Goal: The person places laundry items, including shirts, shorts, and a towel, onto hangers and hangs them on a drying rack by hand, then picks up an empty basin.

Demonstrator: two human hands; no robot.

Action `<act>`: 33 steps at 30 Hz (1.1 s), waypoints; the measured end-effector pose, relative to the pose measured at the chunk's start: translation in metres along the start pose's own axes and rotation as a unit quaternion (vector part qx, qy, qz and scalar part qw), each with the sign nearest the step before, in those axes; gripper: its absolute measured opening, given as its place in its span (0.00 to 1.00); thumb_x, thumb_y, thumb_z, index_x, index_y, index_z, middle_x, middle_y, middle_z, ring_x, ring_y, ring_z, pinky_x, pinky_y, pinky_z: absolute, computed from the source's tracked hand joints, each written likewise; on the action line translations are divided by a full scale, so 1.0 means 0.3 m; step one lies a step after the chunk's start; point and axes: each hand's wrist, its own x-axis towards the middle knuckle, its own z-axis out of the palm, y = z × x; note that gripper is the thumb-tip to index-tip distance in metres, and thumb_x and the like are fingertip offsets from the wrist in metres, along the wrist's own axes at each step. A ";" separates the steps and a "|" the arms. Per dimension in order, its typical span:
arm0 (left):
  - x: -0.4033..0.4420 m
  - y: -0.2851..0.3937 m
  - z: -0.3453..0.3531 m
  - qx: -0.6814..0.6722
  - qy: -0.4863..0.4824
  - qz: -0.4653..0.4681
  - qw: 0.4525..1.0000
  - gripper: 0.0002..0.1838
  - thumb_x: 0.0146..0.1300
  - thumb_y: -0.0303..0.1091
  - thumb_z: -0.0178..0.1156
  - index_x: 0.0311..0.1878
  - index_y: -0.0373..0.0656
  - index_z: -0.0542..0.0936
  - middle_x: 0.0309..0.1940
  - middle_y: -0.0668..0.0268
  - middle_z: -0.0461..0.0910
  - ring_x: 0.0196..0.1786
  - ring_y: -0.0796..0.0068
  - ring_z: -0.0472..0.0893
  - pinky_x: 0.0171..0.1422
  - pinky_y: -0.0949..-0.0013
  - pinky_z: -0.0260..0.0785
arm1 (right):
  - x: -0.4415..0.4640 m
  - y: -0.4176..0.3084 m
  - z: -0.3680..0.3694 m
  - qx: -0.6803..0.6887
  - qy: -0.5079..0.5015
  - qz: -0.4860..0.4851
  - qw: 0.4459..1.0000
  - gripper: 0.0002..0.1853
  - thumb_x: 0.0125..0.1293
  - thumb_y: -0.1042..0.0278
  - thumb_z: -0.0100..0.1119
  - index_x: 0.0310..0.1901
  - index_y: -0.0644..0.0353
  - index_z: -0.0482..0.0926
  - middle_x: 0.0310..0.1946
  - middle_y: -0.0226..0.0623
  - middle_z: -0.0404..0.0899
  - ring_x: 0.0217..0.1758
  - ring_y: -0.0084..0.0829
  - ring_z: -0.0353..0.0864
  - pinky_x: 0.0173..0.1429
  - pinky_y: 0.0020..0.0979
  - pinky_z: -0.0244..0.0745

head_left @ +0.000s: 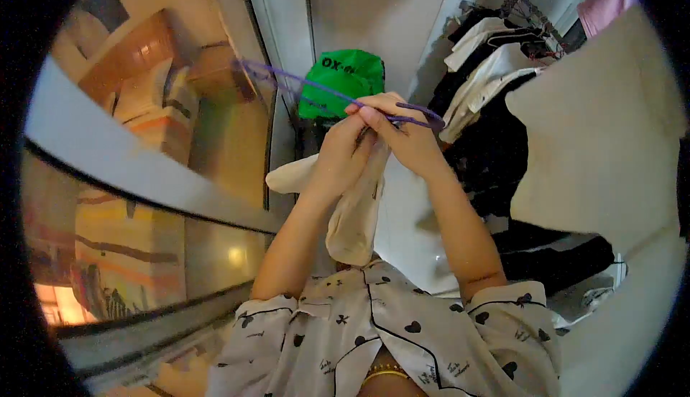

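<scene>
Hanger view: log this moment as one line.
right hand on hanger | left hand on white cloth | hands together | green bag beyond

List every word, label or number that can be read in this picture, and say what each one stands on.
"OX-", in black on the green bag; the characters after it are too distorted to read.
Small script on the patterned shirt: too small to read.
Dark mark on the cream sock: too small to tell.
</scene>
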 end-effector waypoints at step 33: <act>-1.050 0.553 0.139 0.163 -0.020 -0.106 0.981 0.16 0.55 0.14 0.41 0.47 0.38 0.64 0.37 0.52 0.76 0.45 0.54 0.78 0.55 0.62 0.67 | -1.600 -0.520 -0.222 0.373 0.060 0.388 0.841 0.16 0.72 0.57 0.52 0.44 0.63 0.78 0.14 0.17 0.50 0.16 0.14 0.47 0.22 0.23 0.41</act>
